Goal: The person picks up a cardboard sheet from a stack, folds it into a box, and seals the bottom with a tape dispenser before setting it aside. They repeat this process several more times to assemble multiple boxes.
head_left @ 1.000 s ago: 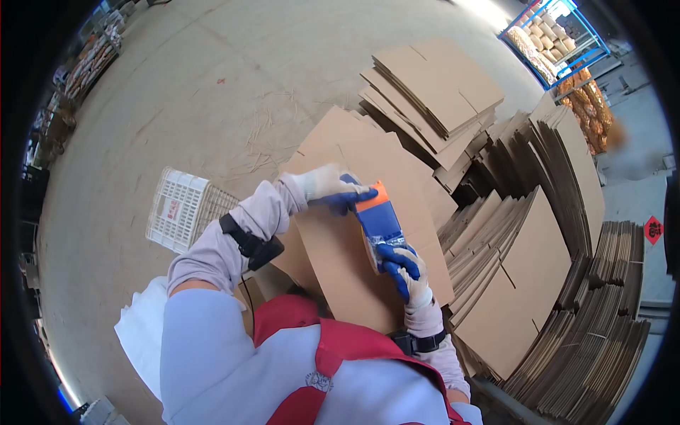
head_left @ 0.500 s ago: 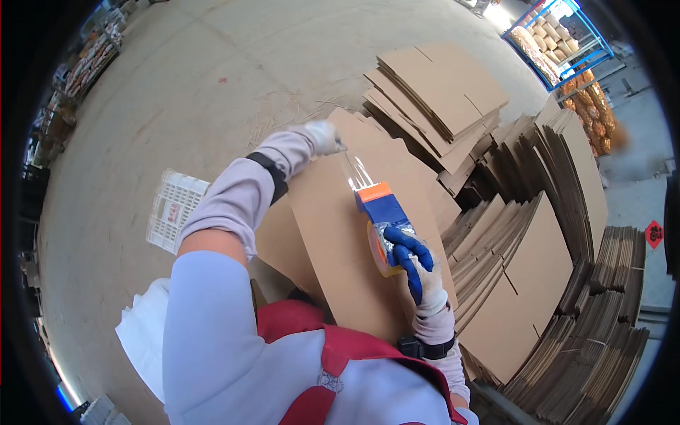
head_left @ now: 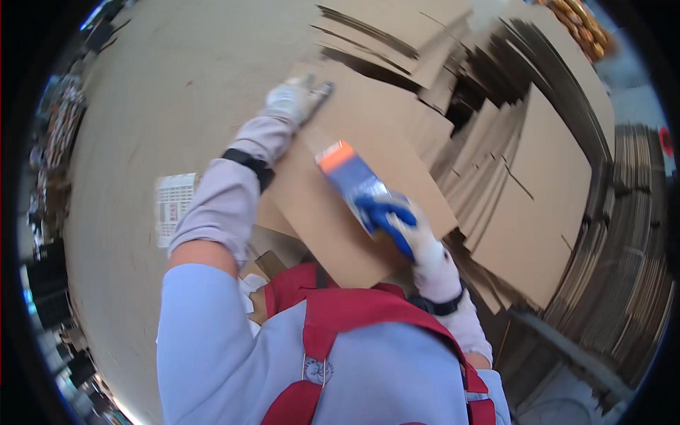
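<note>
In the middle of the head view, a brown cardboard box (head_left: 361,234) lies in front of my body. My right hand (head_left: 400,223), in a white glove with blue fingers, grips a blue tape dispenser (head_left: 350,173) with an orange front end. The dispenser's front points away from me over the cardboard. At the far left edge of the box is my left hand (head_left: 290,99), gloved in white with darker fingertips. Its fingers are spread apart at the cardboard. Motion blur hides whether tape runs between the dispenser and the left hand.
Flat cardboard sheets (head_left: 538,191) lean in stacks on the right. More sheets (head_left: 397,28) lie at the top, and a bundled stack (head_left: 623,234) stands at the far right. On the floor at left is a white plastic crate (head_left: 175,205).
My view has tipped and shifted, so the stacks sit higher. My left hand has gone from above the cardboard to its far edge. The dispenser stays in my right hand.
</note>
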Tool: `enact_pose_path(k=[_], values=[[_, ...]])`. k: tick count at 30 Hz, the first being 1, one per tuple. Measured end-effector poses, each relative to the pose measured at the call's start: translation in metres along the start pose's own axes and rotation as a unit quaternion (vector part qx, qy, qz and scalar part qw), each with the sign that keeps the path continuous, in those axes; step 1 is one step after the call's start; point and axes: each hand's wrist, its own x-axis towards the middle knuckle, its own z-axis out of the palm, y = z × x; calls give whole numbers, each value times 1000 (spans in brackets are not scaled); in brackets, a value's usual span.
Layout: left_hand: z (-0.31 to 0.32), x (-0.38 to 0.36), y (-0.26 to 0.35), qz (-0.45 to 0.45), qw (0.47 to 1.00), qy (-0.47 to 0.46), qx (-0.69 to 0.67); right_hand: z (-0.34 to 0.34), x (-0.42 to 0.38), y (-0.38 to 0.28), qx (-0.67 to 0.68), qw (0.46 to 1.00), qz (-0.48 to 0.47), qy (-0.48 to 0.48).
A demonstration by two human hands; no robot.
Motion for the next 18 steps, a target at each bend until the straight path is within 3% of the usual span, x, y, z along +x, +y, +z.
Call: enact_pose_path(k=[1, 2, 3, 5, 6, 7, 9, 10, 11, 12, 13, 14, 15, 17, 18], values=[[-1, -1, 2, -2, 1000, 0, 1, -14, -51, 6, -101, 992, -81, -8], [-6, -3, 1, -11, 1000, 2, 3, -28, -102, 11, -24, 999, -9, 21], [-6, 0, 0, -8, 1000, -5, 2, -40, -145, 11, -8, 999, 39, -9], [-6, 4, 3, -9, 999, 34, 10, -53, -227, 21, -49, 996, 79, 15], [-5, 10, 5, -3, 999, 37, 13, -49, -259, 18, 58, 979, 175, 83], [-2, 11, 5, -4, 998, 58, 20, -57, -268, 32, 61, 980, 173, 82], [11, -9, 16, 0, 997, 73, 41, -59, -275, 61, -86, 989, 91, 75], [20, -22, 27, 22, 983, 166, 74, -54, -264, 67, -85, 979, 144, 120], [20, -40, 42, 40, 958, 261, 107, -51, -239, 72, -156, 977, 88, 119], [-10, -92, 87, 110, 988, 66, 80, -56, -225, 83, -158, 980, 43, 115], [31, -131, 93, 297, 932, 135, 156, -57, -215, 94, -158, 981, -1, 111], [17, -197, 145, 311, 941, -1, 132, -53, -205, 90, -151, 983, -10, 108], [39, -241, 161, 376, 926, 16, 19, -45, -200, 80, -130, 986, -11, 104], [60, -272, 185, 338, 939, 29, 62, -38, -196, 80, -114, 989, -13, 95], [67, -271, 189, 334, 940, 32, 63, -36, -193, 91, 9, 991, 32, 130]])
